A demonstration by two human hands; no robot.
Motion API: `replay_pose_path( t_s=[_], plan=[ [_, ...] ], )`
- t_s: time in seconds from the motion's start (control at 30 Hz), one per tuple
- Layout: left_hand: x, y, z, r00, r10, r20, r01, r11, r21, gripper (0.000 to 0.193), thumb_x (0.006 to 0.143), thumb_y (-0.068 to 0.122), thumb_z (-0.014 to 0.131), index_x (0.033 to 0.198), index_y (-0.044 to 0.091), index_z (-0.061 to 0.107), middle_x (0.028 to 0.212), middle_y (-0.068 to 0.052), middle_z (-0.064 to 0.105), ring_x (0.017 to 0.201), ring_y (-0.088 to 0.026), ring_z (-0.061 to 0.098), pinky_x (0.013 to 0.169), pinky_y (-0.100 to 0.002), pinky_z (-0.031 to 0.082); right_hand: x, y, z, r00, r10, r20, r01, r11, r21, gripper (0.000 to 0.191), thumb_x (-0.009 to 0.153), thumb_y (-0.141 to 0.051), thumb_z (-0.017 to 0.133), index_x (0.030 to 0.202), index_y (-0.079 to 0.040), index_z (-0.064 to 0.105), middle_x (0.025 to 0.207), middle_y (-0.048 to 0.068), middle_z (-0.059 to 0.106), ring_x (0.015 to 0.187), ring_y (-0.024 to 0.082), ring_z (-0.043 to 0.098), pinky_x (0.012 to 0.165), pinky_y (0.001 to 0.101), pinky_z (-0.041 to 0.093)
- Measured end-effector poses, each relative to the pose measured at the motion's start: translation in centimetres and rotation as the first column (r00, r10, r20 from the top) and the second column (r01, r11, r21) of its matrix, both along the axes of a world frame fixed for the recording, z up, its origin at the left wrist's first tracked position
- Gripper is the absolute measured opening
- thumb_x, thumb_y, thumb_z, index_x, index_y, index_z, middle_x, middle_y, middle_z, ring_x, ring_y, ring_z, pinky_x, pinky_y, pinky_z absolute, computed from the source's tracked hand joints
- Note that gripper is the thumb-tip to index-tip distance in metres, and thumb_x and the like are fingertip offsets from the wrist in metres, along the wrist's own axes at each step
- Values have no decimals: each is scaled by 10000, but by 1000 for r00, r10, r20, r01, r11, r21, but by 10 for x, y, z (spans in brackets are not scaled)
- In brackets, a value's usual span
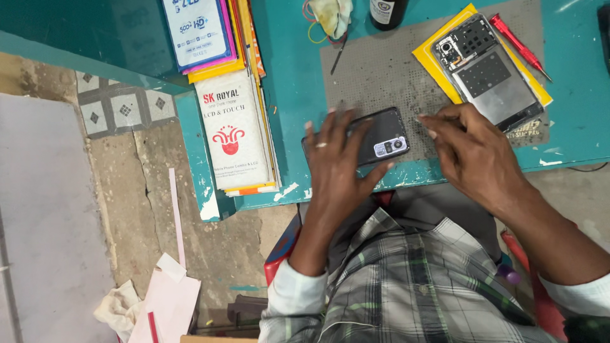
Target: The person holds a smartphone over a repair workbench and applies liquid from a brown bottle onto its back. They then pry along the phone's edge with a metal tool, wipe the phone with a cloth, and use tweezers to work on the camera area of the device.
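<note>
- Two bare hands work at the near edge of the teal desk (298, 89) in the single head view, on a grey perforated mat (381, 70).
- Left hand (337, 162) lies flat over a dark phone back cover (381, 141); its fingers (330, 124) are spread and pressing down rather than curled round it, the thumb along the cover's near edge. A ring shows on one finger.
- Right hand (467, 146) sits just beside the cover's right end, fingertips bunched close together as if pinching something small; whether anything is between them I cannot tell.
- Back cover lies camera-window up, close to the desk's near edge, half hidden under the left palm.
- Handling, as a judgement: the cover looks thin, light and glossy, so likely slippery and easy to flex or crack; the long side edges seem the safest hold, away from the camera window.
- An opened phone (486, 73) with its inner shield and boards bared rests on a yellow sheet (435, 67) toward the far right corner of the mat; likely fragile, best held by its frame.
- A red screwdriver (518, 41) lies just beside the opened phone, on its far side.
- Containers: a dark bottle (386, 13) stands at the far edge, contents hidden; no tray or box with parts shows.
- Flat printed packets (232, 127) are stacked along the desk's left edge.
- A crumpled cloth (333, 16) rests near the bottle.
</note>
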State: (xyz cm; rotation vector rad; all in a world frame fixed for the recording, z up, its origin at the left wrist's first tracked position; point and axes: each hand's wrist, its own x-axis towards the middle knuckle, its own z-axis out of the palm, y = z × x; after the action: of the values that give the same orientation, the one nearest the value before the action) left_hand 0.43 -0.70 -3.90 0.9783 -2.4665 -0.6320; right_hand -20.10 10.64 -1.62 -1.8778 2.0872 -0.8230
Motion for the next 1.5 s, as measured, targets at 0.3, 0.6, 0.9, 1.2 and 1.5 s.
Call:
replay_pose_path(
  t_s=[0.3,0.6,0.9,1.2,1.5],
  plan=[
    [-23,-9,-3,989,-147,-10,147,989,13,484,822,363,817,1238,129,732,1454,-158,584,1388,-376,495,1190,-586,348,4,-5,-13,967,17,-254,-13,1000,21,404,815,-20,757,1198,-148,781,1181,85,662,988,259,655,774,384,574],
    [-17,-15,3,971,-236,50,233,971,50,454,798,344,805,1207,153,754,1500,-134,552,1431,-362,471,1176,-572,366,1,-13,-25,966,45,-254,-63,996,-63,435,788,4,773,1191,-157,794,1198,55,665,998,232,613,843,375,537],
    [-17,-14,4,968,-243,62,240,970,48,442,797,338,808,1193,149,758,1495,-142,552,1431,-365,473,1164,-592,369,3,-16,-26,949,49,-312,-60,998,-24,441,766,11,764,1179,-139,795,1187,36,675,998,237,604,866,372,531],
    [-19,-12,8,969,-236,80,230,970,72,443,788,335,805,1183,141,758,1495,-149,548,1430,-369,467,1164,-609,361,4,-15,-23,961,45,-273,-58,998,-39,409,782,19,753,1165,-116,797,1179,75,665,1002,260,599,858,390,524],
    [-19,-13,10,970,-230,72,225,971,80,431,782,310,812,1170,131,760,1490,-157,550,1426,-378,468,1167,-614,354,-3,-19,-30,958,43,-285,-64,996,-64,403,818,17,762,1196,-123,783,1201,69,658,1003,254,591,872,397,524]
  ],
)
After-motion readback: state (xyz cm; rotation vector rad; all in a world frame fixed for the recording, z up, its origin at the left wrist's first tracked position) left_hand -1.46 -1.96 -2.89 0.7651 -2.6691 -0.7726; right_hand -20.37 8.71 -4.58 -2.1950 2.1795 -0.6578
